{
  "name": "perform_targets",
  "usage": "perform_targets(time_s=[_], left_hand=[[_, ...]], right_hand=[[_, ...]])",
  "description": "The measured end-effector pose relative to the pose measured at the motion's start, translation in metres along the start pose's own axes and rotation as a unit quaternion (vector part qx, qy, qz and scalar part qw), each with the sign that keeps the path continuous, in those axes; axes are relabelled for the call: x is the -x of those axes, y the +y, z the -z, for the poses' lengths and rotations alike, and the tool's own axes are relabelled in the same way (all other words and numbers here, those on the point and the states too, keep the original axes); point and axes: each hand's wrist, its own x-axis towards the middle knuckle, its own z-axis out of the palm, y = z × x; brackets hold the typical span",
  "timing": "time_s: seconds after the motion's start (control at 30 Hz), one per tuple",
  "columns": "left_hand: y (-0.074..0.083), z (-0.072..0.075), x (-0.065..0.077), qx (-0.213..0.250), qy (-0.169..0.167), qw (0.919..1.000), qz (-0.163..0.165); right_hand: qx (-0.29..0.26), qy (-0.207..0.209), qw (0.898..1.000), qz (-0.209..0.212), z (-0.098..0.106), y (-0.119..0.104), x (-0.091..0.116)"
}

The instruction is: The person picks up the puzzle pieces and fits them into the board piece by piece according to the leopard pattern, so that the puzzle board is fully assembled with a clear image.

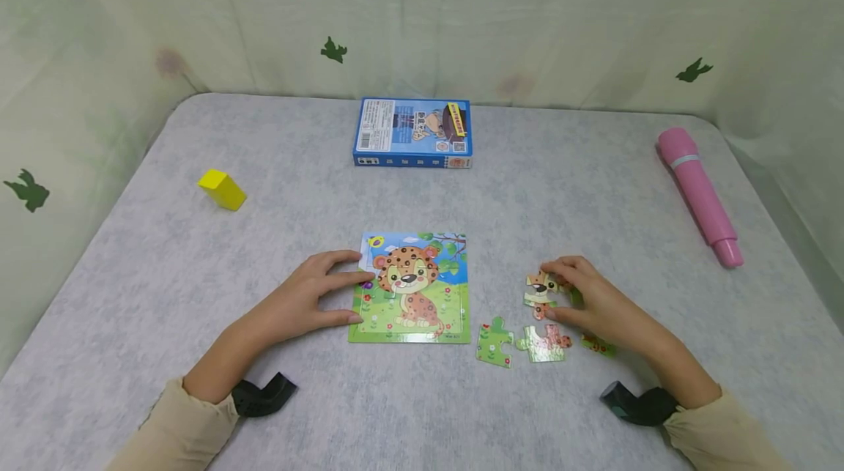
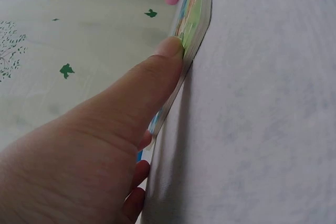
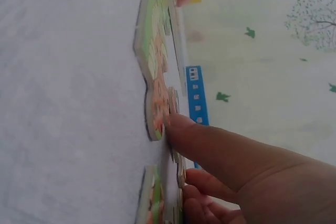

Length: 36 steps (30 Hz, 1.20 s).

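A square picture puzzle board (image 1: 422, 288) with a cartoon leopard on grass lies flat on the table. My left hand (image 1: 326, 288) rests at its left side, fingertips and thumb on the edge; the left wrist view has the thumb (image 2: 170, 48) pressing the board's rim. To the right of the board my right hand (image 1: 593, 299) pinches a puzzle piece with the leopard's face (image 1: 539, 286) between thumb and fingers, low over the table. In front of it lie a green puzzle piece (image 1: 494, 345) and a leopard-body piece (image 1: 546, 345). More pieces are partly hidden under the right hand.
A blue box (image 1: 412, 132) lies at the back middle of the grey-covered table (image 1: 297, 163). A yellow block (image 1: 223, 190) stands at the left. At the right lies a pink microphone-shaped thing (image 1: 700, 196). A patterned cloth (image 1: 264, 17) hangs behind the table.
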Motion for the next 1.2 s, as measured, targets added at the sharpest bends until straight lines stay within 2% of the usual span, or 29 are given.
perform_targets(time_s=[0.17,0.43,0.7,0.9,1.2], left_hand=[[-0.001,-0.001,0.0,0.001,-0.004,1.0,0.001],[0.004,-0.001,0.0,-0.013,-0.006,0.9999,0.003],[0.021,-0.004,-0.001,-0.044,-0.021,0.9986,0.021],[0.027,-0.006,-0.002,-0.07,-0.032,0.9968,0.022],[0.031,-0.012,-0.002,-0.089,-0.02,0.9957,-0.01]], right_hand=[[0.003,0.01,1.0,-0.007,-0.001,-0.003,0.0],[0.001,0.035,0.999,0.014,-0.004,-0.019,-0.002],[-0.031,0.059,0.992,0.106,-0.015,-0.054,-0.02],[-0.059,0.044,0.987,0.143,-0.031,-0.078,-0.04],[-0.007,0.007,0.993,0.122,-0.061,-0.097,-0.072]])
